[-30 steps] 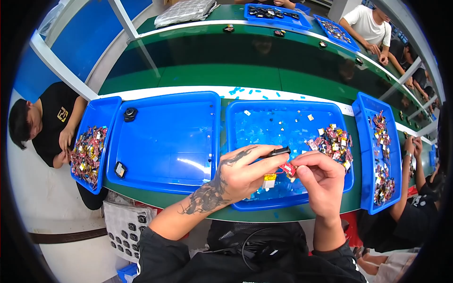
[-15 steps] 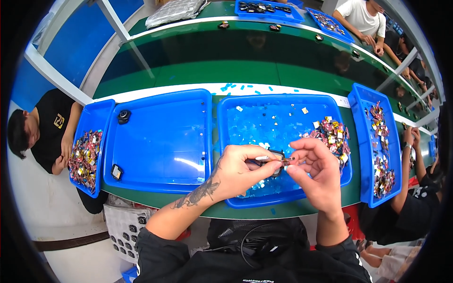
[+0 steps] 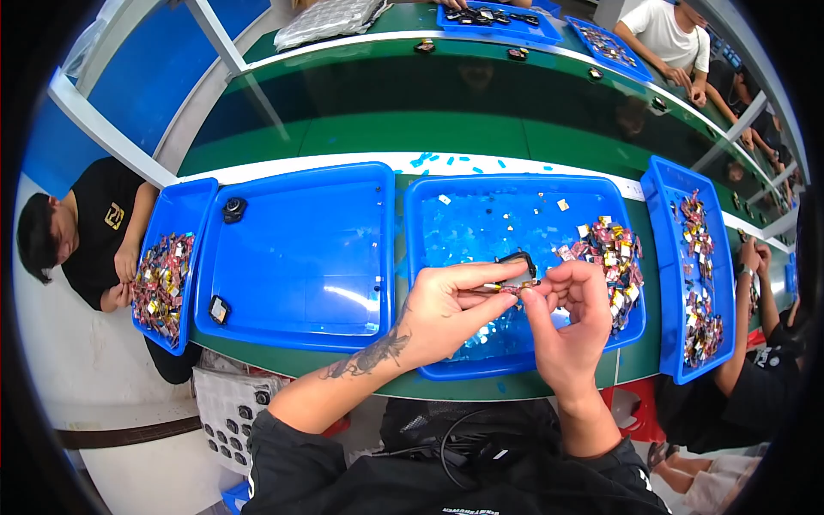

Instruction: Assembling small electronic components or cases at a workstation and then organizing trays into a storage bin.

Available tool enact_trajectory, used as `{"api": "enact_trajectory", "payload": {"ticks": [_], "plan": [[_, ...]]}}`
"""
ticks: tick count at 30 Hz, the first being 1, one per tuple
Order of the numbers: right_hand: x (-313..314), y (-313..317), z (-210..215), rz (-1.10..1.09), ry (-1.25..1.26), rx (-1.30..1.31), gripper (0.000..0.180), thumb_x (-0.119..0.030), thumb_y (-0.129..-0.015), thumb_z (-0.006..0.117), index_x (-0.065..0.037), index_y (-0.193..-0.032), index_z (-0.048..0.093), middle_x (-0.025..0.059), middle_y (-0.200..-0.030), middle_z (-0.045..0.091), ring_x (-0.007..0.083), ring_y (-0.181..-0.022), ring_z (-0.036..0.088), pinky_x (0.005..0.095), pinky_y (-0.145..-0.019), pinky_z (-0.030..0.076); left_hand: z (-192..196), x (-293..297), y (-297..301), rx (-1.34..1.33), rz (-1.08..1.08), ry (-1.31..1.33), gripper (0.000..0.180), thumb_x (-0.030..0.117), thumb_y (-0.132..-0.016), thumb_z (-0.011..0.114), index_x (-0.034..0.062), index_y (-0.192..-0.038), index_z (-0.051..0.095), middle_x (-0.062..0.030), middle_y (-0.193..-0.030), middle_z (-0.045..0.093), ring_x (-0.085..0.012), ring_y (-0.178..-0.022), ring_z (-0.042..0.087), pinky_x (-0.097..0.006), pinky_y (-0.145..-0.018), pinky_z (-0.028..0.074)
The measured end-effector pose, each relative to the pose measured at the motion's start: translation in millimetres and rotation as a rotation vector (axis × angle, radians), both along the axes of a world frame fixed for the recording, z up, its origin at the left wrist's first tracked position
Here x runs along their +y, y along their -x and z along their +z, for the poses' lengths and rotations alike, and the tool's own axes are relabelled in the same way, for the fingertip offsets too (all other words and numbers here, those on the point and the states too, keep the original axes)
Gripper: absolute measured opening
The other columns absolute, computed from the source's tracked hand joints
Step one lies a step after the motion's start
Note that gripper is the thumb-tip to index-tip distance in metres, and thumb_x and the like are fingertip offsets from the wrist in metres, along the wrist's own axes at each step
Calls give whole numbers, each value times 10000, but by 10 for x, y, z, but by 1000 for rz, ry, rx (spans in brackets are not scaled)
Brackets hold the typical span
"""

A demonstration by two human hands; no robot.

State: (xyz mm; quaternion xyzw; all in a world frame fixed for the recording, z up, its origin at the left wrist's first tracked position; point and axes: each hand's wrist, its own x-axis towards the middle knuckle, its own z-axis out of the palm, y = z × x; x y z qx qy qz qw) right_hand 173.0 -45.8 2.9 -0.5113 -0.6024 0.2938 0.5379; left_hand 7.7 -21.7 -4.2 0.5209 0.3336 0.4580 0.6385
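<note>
Over a blue tray [image 3: 525, 180], my left hand [image 3: 442, 318] is closed around a small black plastic housing [image 3: 525, 258]; most of it is hidden behind the fingers. At the left fingertips is a small reddish-brown component [image 3: 518, 288] with pale and yellow bits. My right hand [image 3: 573, 319] meets it there, thumb and forefinger pinched at the component's right end, the other fingers curled. Beneath both hands, the tray holds scattered blue film scraps and a heap of small pink, yellow and white components [image 3: 616, 257] on its right side.
Left of it, another blue tray [image 3: 292, 249] holds two black devices [image 3: 233, 209]. Narrow trays of components stand at far left [image 3: 159, 283] and right [image 3: 704, 257]. Beyond a white ledge runs a green conveyor [image 3: 386, 120] with black devices on its far edge. Co-workers sit on both sides.
My right fingers have gone from loosely spread to a pinch against the component. The black housing has tilted and shows higher above my left fingers. The whole view has shifted slightly.
</note>
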Motion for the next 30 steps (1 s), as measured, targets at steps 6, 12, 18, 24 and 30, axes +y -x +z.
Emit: {"api": "enact_trajectory", "payload": {"ticks": [6, 12, 18, 24, 30], "plan": [[32, 1, 10, -10, -11, -73, 302, 68, -792, 701, -6, -1020, 516, 34, -826, 584, 60, -691, 524, 192, -623, 431, 13, 3, -4, 41, 29, -14, 385, -67, -854, 648, -16, -1232, 603, -148, -1202, 622, -162, -1031, 629, -258, -881, 545], [34, 59, 3, -26, -16, -98, 320, 74, -791, 691, -4, -1043, 510, 42, -841, 575, 77, -715, 543, 201, -635, 441, 34, -10, -37, -24, 61, -8, 540, -63, -848, 654, 9, -1356, 487, -142, -1144, 637, -144, -997, 638, -243, -853, 543], [38, 60, -54, -9, 0, 7, 372, 79, -787, 694, 5, -1099, 506, 60, -884, 572, 95, -742, 567, 214, -626, 466, 29, 18, -30, 13, 74, 56, 529, -15, -847, 661, 58, -1336, 472, -115, -1100, 649, -117, -969, 629, -247, -828, 532], [73, 98, 5, -3, 51, -49, 435, 89, -813, 657, 11, -1208, 492, 65, -897, 576, 106, -783, 588, 211, -622, 487, 46, 28, -15, -14, 76, 62, 464, -45, -845, 648, 15, -1268, 466, -120, -1047, 662, -136, -981, 643, -239, -823, 542], [123, 104, 12, 136, -39, -235, 460, 85, -831, 621, 26, -1264, 477, 94, -904, 587, 134, -799, 600, 262, -663, 522, 29, -43, -42, 56, 161, -90, 423, -39, -876, 601, 36, -1269, 460, -136, -1069, 660, -166, -1006, 642, -270, -820, 534]]}}
